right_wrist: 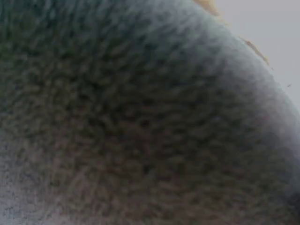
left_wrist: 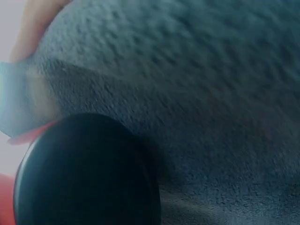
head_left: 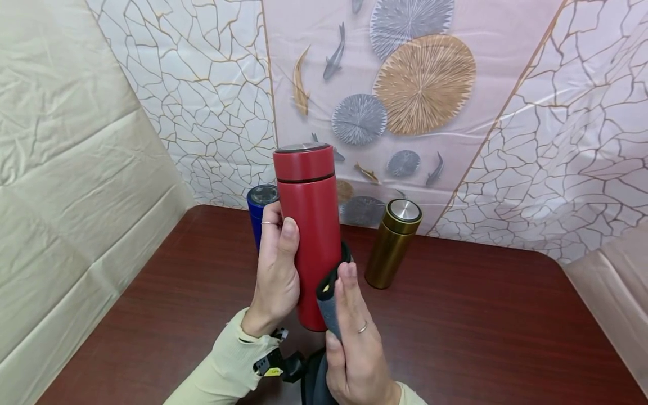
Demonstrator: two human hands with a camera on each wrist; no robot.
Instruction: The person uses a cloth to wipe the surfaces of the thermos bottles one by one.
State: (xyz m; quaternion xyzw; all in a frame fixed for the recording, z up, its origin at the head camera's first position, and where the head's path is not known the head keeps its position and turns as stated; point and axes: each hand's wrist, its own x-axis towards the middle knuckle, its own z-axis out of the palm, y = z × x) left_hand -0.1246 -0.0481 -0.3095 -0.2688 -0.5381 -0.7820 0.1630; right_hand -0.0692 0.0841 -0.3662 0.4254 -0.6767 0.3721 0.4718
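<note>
Red bottle (head_left: 315,242) held upright out front over the table (head_left: 486,315), lid end up, base down, long axis nearly vertical with the top tipped just a hair left in the head view. Going left to right: pale fabric (head_left: 66,140) down the far left side, then patterned backdrop (head_left: 212,84) along the back. Next up, blue bottle (head_left: 255,212), lid up, partly hidden behind the left grip (head_left: 276,278) and the red one. Left grip wrapped round the red bottle's left side, about mid-height, thumb on the near face, fingers going behind. Pale sleeve (head_left: 215,365) below, black gadget (head_left: 292,367) at the wrist. So, bottle just right of that palm, lid poking well above the fingers, base below. Then grey cloth (head_left: 328,310) with black edging, up against the bottle's lower right side. Right grip (head_left: 358,337) pretty flat, fingers straight, laid along the cloth, bottle to its left. Can't tell how much cloth is under the thumb. Furthest right, gold bottle (head_left: 387,256) standing on the table, beyond the right fingertips. Wrist views mostly blurry grey fuzz.
</note>
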